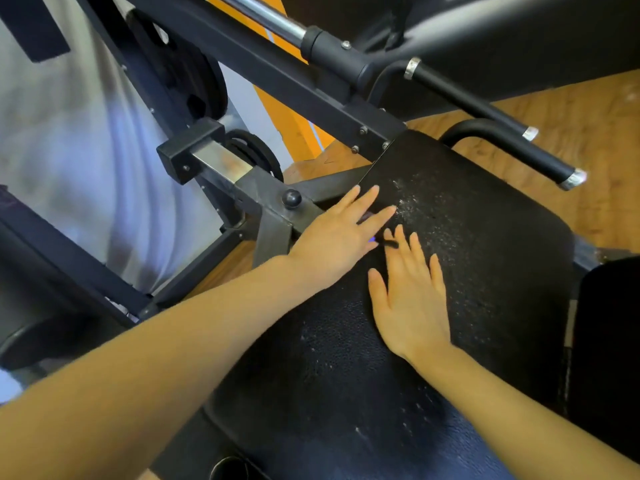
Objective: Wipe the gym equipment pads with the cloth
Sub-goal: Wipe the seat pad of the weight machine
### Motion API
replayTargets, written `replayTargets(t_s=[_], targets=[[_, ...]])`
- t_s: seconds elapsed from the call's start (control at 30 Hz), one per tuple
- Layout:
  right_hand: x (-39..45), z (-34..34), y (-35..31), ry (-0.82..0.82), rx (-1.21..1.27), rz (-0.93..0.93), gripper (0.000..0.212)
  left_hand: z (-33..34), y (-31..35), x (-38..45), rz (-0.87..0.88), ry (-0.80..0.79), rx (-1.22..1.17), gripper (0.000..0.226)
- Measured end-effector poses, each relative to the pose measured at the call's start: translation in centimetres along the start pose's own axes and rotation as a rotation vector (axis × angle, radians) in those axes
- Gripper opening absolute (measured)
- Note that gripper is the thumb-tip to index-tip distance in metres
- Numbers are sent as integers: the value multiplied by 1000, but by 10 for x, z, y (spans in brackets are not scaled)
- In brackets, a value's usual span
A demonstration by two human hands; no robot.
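Two bare hands lie flat on a black gym seat pad.

The left hand (341, 237) and the right hand (412, 299) both rest palm-down on the seat pad (485, 271), fingers straight and slightly spread, holding nothing. The pad is black, pebbled like worn vinyl, broad with rounded corners; pale speckles scatter just beyond the fingertips of both hands and further out. A small dark strip lies between the left fingers and the right fingertips; what it is I cannot tell. Past the left fingers runs a dark steel frame (277, 81) with bolts, a round knob (291, 198) and a chrome bar (263, 19). Beyond the pad, foam-gripped handles (485, 109) with silver end caps hang over the wooden floor (588, 140).
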State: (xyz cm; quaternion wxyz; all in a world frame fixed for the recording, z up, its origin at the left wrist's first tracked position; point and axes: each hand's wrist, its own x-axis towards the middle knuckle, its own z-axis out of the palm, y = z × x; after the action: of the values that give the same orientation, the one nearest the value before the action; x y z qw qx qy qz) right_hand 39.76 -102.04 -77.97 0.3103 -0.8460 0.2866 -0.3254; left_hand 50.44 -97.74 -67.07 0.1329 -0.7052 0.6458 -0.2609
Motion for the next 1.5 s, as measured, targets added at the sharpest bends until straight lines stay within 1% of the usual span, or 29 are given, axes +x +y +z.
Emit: replayTargets(t_s=[0.03, 0.1, 0.2, 0.27, 0.33, 0.4, 0.43, 0.5, 0.57, 0.6, 0.7, 0.73, 0.77, 0.83, 0.87, 0.93, 1.0, 1.07, 1.13, 1.2, 1.23, 1.27, 1.33, 1.4, 1.43, 1.47, 1.5], targets=[[0, 1, -1, 10, 1, 17, 59, 1, 4, 9, -46, 20, -41, 58], [1, 0, 1, 14, 22, 51, 62, 1, -3, 4, -50, -34, -67, 55], [1, 1, 4, 2, 2, 49, 60, -20, -16, -53, 157, -59, -51, 49], [0, 2, 2, 0, 0, 46, 59, -30, -22, -98, 227, -56, -53, 49], [-1, 1, 2, 3, -7, 54, 59, -28, -26, -110, 238, -67, -22, 49], [-1, 1, 2, 7, -13, 52, 59, -22, -19, -88, 241, -14, 22, 45], [-1, 1, 2, 7, -12, 50, 59, -18, -15, -73, 234, 27, 67, 44], [-1, 1, 3, 12, -9, 52, 59, -13, -9, -51, 165, 34, 81, 43], [0, 1, 3, 17, -17, 50, 58, -13, -5, -58, 77, 11, 8, 43], [0, 1, 2, 18, -22, 51, 58, -15, -2, -73, 70, 1, -19, 45], [-1, 2, 3, 15, -29, 65, 59, -25, 9, -127, 198, -32, -61, 50], [-1, 2, 2, 13, -28, 65, 59, -24, 9, -140, 215, -45, -99, 51], [-1, 2, 2, 12, -27, 64, 59, -22, 7, -144, 217, -48, -104, 51], [-1, 3, 3, 14, -24, 62, 59, -16, 2, -124, 207, -59, -52, 54], [-1, 3, 3, 17, -23, 55, 59, -11, 0, -106, 167, -43, -31, 55], [-1, 3, 3, 23, -22, 50, 58, -9, 3, -77, 38, -70, -23, 57], [0, 3, 3, 24, -23, 48, 58, -5, 10, -83, -40, -109, -28, 60], [0, 4, 4, 25, -25, 46, 58, -13, 22, -121, 10, -103, -91, 62], [0, 4, 4, 28, -26, 49, 58, -23, 32, -162, 117, -87, -181, 57], [-2, 4, 3, 36, -14, 47, 58, -28, 24, -165, 198, -87, -128, 58], [-3, 3, 2, 46, -3, 36, 58, -30, 18, -151, 200, -66, -102, 59], [-3, 3, 2, 58, 9, 17, 57, -28, 13, -133, 169, -58, -71, 60], [-4, 1, 1, 75, 23, -26, 56, -25, 11, -97, 25, -73, -39, 60], [-10, -2, 1, 57, 15, -51, 54, -19, 13, -87, -163, -92, -101, 62], [-14, -2, 2, 37, 8, -63, 53, -18, 16, -92, -203, -122, -124, 64], [-20, -2, 4, 19, 0, -75, 53, -20, 22, -105, -176, -162, -144, 66], [-26, -2, 5, 5, -12, -88, 52, -22, 29, -125, -105, -187, -174, 64]])
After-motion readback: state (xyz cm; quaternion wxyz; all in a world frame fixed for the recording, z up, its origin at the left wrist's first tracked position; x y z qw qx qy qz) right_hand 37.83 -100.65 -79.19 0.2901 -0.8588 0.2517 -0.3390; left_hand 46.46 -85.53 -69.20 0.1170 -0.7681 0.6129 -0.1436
